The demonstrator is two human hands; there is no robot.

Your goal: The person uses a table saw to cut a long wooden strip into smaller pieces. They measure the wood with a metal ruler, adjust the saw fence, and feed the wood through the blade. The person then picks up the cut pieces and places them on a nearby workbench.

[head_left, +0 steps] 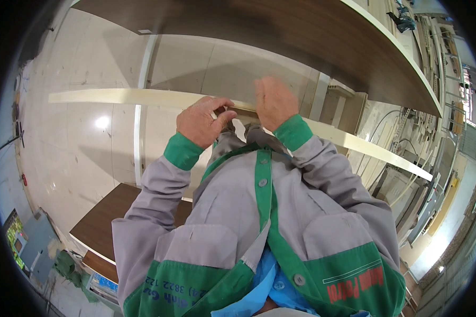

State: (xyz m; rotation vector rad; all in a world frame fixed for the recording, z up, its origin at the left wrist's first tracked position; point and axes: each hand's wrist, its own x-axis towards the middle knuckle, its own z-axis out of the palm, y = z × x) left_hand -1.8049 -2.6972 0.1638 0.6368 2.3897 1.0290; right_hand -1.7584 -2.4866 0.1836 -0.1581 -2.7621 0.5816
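A long, narrow cream-coloured strip (116,96) runs crosswise in front of me, under both hands. My left hand (203,120) is over it near the middle, thumb and forefinger curled toward each other in a pinch. What lies between those fingertips, if anything, is too small to make out. To its right, my right hand (276,102) is just above the strip, smeared by motion, with its fingers pointing away from me. Whether it holds anything does not show. Beyond the strip spans a wide dark-brown wood-grain panel (280,37) with a pale edge.
Pale crosspieces (145,66) join the strip and panel. A smaller brown board (111,214) is at my lower left. Long strips and boards (433,68) are stacked at the right. A grey cabinet-like object (39,245) stands at the far left, on the pale floor (84,127) side.
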